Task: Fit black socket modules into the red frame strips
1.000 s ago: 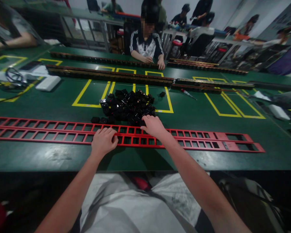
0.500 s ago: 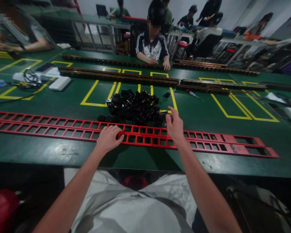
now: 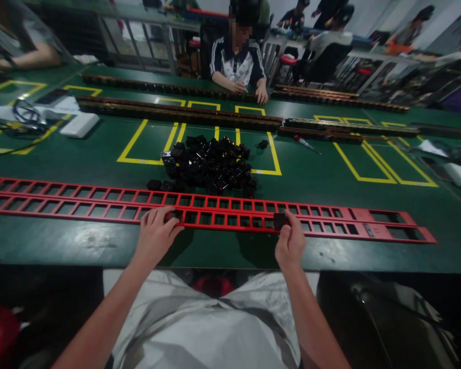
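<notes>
A long red slotted frame with two rows of rectangular openings lies across the green table in front of me. My left hand grips its near rail left of centre, fingers over the rail and thumb spread to the right. To the right, my right hand pinches a small black block-like part between thumb and fingers, over the near row of openings. Whether that part touches the frame I cannot tell. Just beyond the frame sits a heap of similar black parts, some glossy.
One black part lies apart from the heap. Behind it are a screwdriver and long dark strips. A white box and tangled cables are at left. A co-worker sits across the table.
My right hand has come back from the heap's edge toward me with a black part in it. My left hand has slid left along the frame. The view has shifted slightly.
</notes>
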A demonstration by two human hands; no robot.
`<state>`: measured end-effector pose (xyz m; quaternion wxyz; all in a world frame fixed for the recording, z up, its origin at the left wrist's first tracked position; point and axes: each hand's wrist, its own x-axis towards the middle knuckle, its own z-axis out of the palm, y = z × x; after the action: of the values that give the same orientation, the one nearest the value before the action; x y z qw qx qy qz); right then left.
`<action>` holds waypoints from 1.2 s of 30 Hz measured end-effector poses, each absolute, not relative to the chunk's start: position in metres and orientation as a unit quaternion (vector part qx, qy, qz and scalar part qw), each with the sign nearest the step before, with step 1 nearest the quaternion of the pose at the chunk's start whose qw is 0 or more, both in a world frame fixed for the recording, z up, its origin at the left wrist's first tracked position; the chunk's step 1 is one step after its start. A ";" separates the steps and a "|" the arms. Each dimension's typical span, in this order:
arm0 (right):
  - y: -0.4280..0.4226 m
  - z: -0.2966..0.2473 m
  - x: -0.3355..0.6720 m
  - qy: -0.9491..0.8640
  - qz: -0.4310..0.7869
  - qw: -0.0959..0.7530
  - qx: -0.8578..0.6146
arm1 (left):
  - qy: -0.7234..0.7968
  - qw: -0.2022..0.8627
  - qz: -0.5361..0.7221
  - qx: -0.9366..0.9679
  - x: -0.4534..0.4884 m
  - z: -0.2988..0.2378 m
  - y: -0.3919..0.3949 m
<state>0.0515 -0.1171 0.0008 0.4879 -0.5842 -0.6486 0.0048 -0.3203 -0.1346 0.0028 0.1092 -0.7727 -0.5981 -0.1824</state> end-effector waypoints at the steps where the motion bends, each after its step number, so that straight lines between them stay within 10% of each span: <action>1: -0.117 0.001 0.050 -0.649 0.006 0.490 -0.582 | -0.596 0.105 -0.179 -0.775 -0.319 0.003 -0.134; 36: -0.120 -0.001 0.045 -0.709 0.067 0.427 -0.558 | -0.573 0.070 -0.238 -0.781 -0.286 0.004 -0.127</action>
<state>0.0454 -0.1200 -0.0009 0.4266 -0.5579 -0.7087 0.0668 -0.2857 -0.1274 0.0045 0.0698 -0.7811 -0.5731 -0.2377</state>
